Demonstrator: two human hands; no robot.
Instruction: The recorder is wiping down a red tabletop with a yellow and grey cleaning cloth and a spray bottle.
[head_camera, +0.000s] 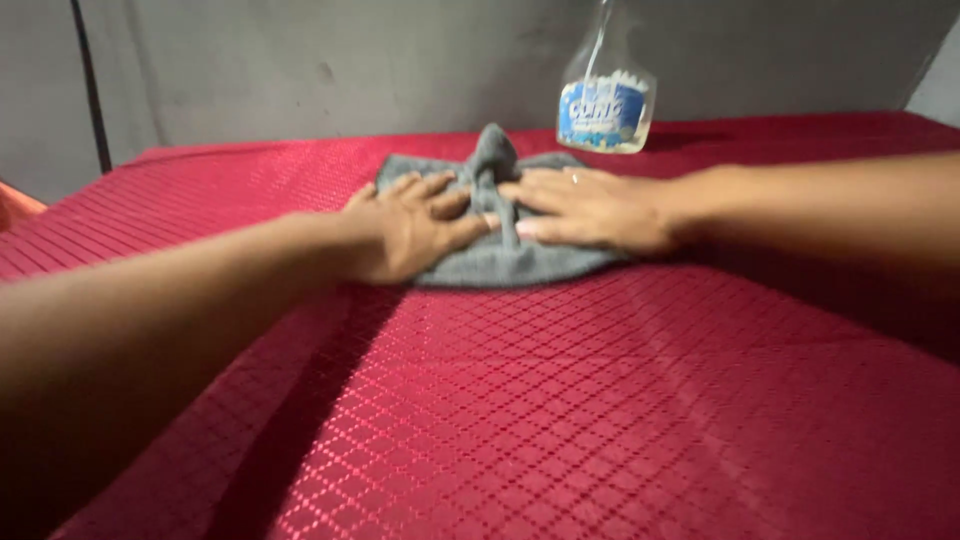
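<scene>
A grey cloth (494, 262) lies bunched on the red patterned tablecloth (560, 400), towards the far side. My left hand (412, 222) rests flat on the cloth's left half, fingers spread. On the cloth's right half lies my right hand (588, 208), also flat, with a ring on one finger. The fingertips of both hands nearly meet at the middle of the cloth, where a fold stands up. Neither hand grips the cloth.
A clear plastic spray bottle (606, 100) with a blue and white label stands just behind the cloth, near the table's far edge. A grey wall (330, 60) rises behind the table. Something orange (14, 205) shows at the far left edge.
</scene>
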